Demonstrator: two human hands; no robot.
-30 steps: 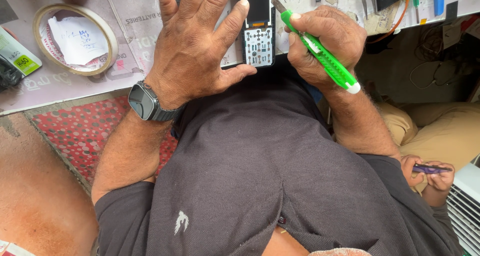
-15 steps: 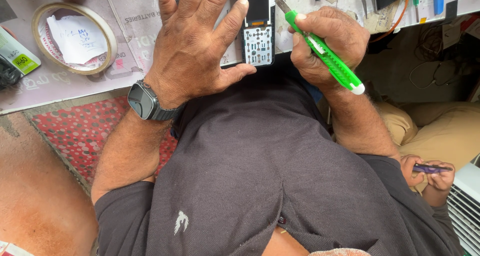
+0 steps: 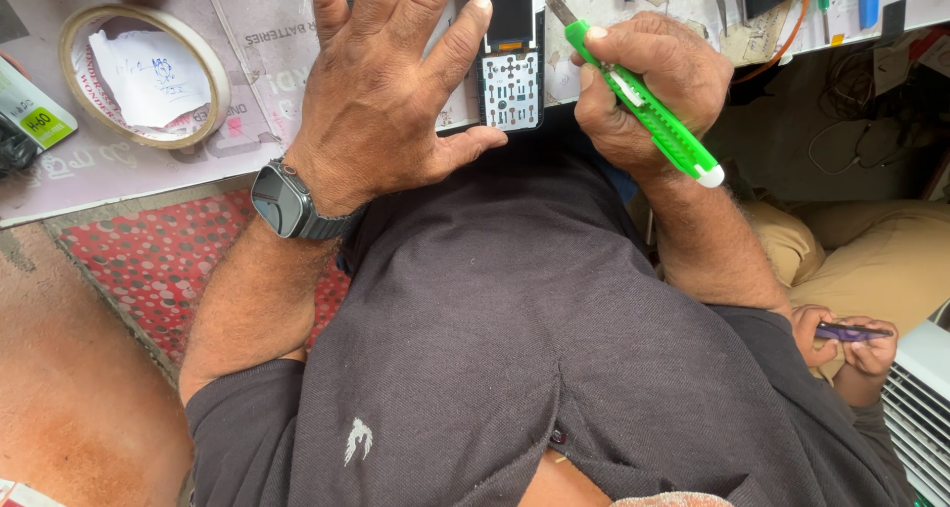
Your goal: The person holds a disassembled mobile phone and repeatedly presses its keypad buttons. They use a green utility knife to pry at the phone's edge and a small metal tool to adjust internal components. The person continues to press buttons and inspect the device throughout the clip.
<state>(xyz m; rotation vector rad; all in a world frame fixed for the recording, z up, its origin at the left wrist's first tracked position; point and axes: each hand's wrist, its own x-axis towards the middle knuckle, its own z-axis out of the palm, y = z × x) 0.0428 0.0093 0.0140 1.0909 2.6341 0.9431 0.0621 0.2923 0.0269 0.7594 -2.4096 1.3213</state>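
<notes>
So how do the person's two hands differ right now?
The left hand lies flat and spread on the worktable, fingertip steadying the opened keypad phone; the right hand is curled into a fist around a green utility knife. The left wrist wears a dark smartwatch; the right wrist is bare. Both hands sit beside the phone at the table's edge.

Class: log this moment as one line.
left hand: flat on table, steadying opened phone | right hand: grips green utility knife
</notes>
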